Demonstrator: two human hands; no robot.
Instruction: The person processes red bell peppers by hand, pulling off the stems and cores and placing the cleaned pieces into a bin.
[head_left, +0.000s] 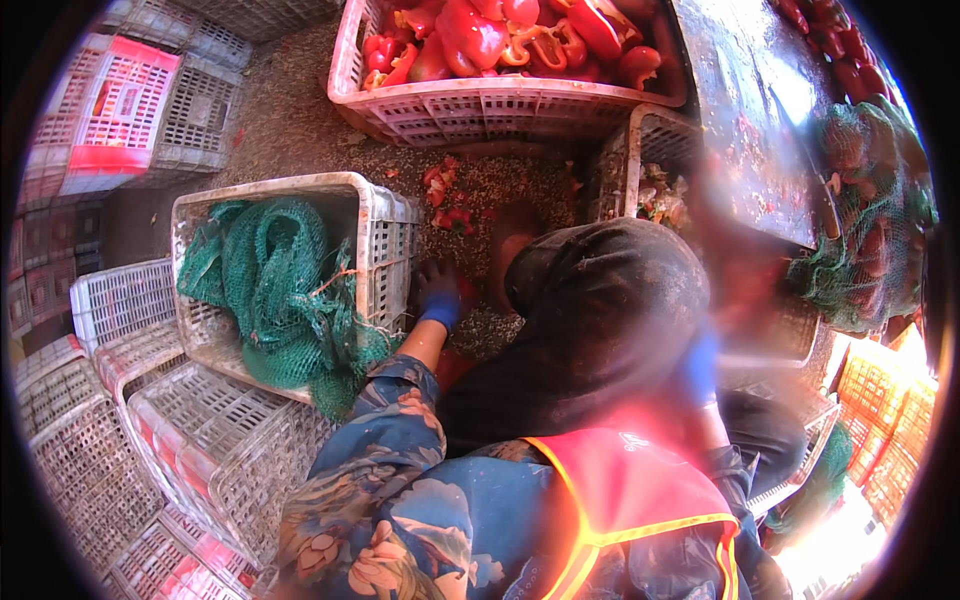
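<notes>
My left hand (439, 289), in a dark glove with a blue cuff, reaches low to the littered ground beside the wall of a white plastic crate (386, 255). Dark red shows just right of its fingers, and I cannot make out whether they grip it. The crate lies tipped on its side with bunched green mesh netting (277, 277) spilling from its mouth. By my right knee, a blurred smear hides most of my right hand (699, 367), of which mainly the blue cuff shows. What it holds, if anything, is hidden.
Ahead stands a crate (510, 94) of cut red bell peppers (472, 37). A metal-topped table (750, 112) is at the right, a knife (831, 214) by its edge. Beyond hangs a green net sack (862, 225). Stacked crates (210, 442) fill the left; pepper scraps (450, 202) litter the ground.
</notes>
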